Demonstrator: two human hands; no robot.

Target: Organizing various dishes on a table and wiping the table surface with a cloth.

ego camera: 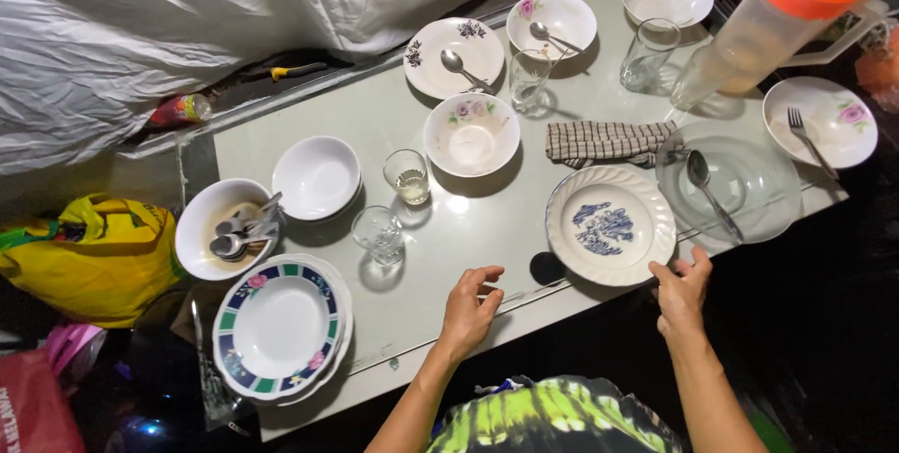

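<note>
Fingers of the right hand (681, 296) loosely spread at lower right of centre, tips touching the near rim of a white plate with a blue pattern (611, 222), nothing clasped. Left hand (470, 308) at lower centre, fingers curled and open, resting on the pale table (468, 228) near its front edge, holding nothing, just beside a small dark round spot (547, 267). Right of the patterned plate, a clear glass plate (740, 186) with a spoon (707, 189) on it. Above, a checked cloth (604, 142); left of that, a flowered bowl (471, 133). Left of centre, two small glasses (393, 205), a plain white bowl (316, 178), a bowl full of spoons (229, 226). At lower left, a stack of plates with a green and blue rim (283, 326). Along the upper edge, more flowered dishes (552, 27), two tall glasses (590, 69), and at upper right a pitcher with an orange lid (796, 13) beside a saucer with a fork (820, 121).
</note>
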